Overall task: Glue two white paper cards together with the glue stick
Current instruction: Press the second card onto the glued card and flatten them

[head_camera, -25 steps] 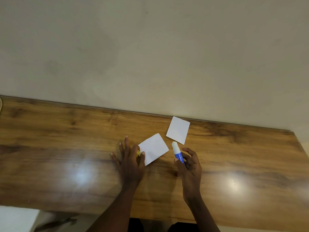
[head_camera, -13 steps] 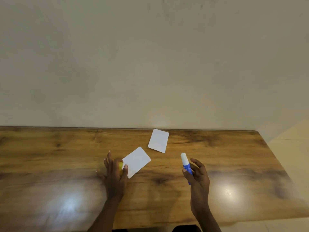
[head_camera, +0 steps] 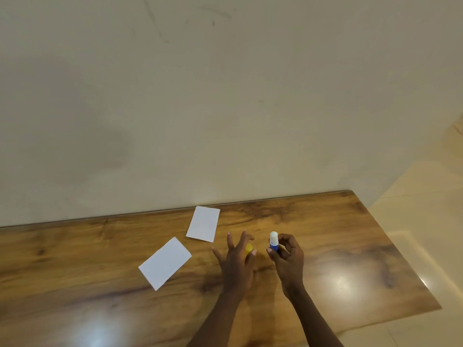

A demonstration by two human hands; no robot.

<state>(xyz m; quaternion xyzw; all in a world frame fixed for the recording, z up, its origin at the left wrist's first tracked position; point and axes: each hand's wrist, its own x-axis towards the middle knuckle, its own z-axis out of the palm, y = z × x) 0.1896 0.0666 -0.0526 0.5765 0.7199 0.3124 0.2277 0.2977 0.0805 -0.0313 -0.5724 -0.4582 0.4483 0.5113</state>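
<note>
Two white paper cards lie flat and apart on the wooden table (head_camera: 75, 259). The near card (head_camera: 165, 263) sits left of my hands; the far card (head_camera: 203, 223) lies close to the wall. My right hand (head_camera: 286, 259) holds the blue glue stick (head_camera: 273, 242) upright, its white glue tip bared at the top. My left hand (head_camera: 236, 261) hovers just left of it with fingers spread, and a small yellow cap (head_camera: 248, 248) is pinched between thumb and finger. Neither hand touches a card.
A plain beige wall (head_camera: 225, 108) rises right behind the table's back edge. The table's right edge (head_camera: 395, 249) drops off to a pale tiled floor (head_camera: 426, 209). Bright light reflections show on the glossy tabletop.
My left hand has left the near card and moved right, next to the glue stick, still with the yellow cap. The view has swung right, so the cards now appear further left.
</note>
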